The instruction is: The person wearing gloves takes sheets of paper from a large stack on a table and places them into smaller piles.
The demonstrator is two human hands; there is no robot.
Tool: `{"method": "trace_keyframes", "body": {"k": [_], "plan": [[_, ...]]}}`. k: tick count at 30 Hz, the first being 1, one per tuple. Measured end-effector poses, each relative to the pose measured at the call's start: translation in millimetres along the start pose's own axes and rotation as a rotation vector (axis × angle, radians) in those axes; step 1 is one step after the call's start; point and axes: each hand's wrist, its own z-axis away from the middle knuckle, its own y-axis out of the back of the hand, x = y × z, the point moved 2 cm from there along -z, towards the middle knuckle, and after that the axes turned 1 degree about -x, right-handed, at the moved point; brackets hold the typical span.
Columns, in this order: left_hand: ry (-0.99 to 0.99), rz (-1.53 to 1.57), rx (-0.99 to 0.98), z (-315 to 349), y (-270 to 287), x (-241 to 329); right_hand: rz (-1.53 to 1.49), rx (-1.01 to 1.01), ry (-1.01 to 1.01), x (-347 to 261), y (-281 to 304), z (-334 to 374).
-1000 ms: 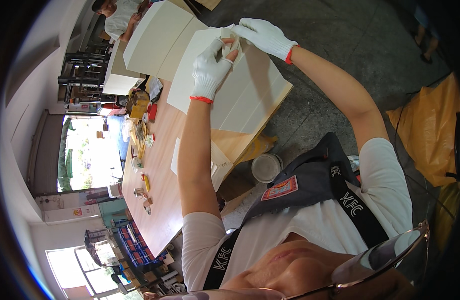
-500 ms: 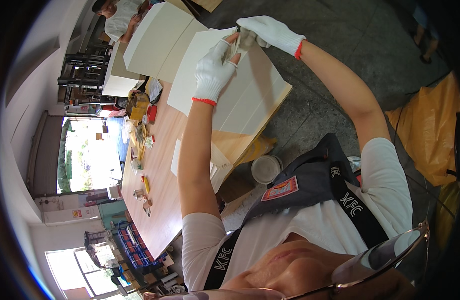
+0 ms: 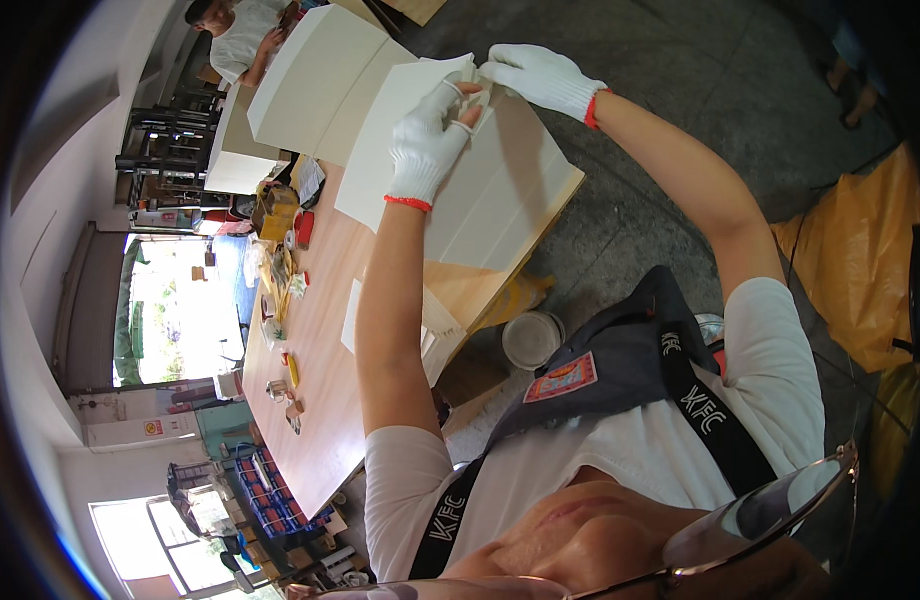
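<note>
My left hand [image 3: 427, 145], in a white glove with bare thumb and fingertip showing, is closed on a narrow pale strip of card [image 3: 480, 98]. The strip stands over the far part of a large white sheet stack [image 3: 490, 225] on the table. My right hand [image 3: 548, 78], also in a white glove with a red cuff, meets the strip's far end with its fingers held together. Its thumb is mostly hidden, and whether the strip is separate or a folded edge of a sheet is hard to make out.
The wooden table [image 3: 315, 400] carries another white sheet stack [image 3: 320, 85], smaller sheets [image 3: 435, 325] and a yellow-handled tool [image 3: 293, 370]. A lidded bucket [image 3: 532, 340] stands below the table's edge. Across the table is another person [image 3: 245, 45]. An orange-yellow sheet [image 3: 855, 260] hangs at right.
My right hand has shifted slightly right and toward me, its fingers now lower against the strip's end. My left hand stays nearly in place, still holding the strip.
</note>
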Motion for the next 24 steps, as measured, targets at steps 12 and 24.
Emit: {"method": "trace_keyframes", "body": {"k": [12,24], "plan": [[-0.049,-0.035,0.049,0,-3,-5,-0.010,0.146,-0.042,-2,4,9],[-0.151,0.077,0.209,9,3,-4,-1.079,-0.299,-0.337,-39,-8,19]]}}
